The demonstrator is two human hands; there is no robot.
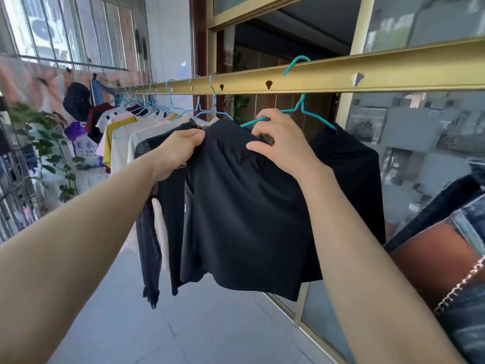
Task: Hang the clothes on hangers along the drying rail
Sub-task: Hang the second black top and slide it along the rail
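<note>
A gold drying rail (328,74) with notched holes runs across the view at head height. A teal hanger (299,107) hooks over it. Black shorts (244,206) with an elastic waistband hang in front of me. My left hand (178,151) grips the left end of the waistband. My right hand (280,145) pinches the waistband's right part, its fingers against the teal hanger's left arm. A second black garment (351,166) drapes from the hanger's right side, behind my right forearm.
Several clothes on blue hangers (147,132) fill the rail to the left, nearest a sheer black top (149,232). A leafy plant (52,151) stands by the left window grille. Glass panels (420,143) line the right. Denim cloth (462,258) intrudes at right.
</note>
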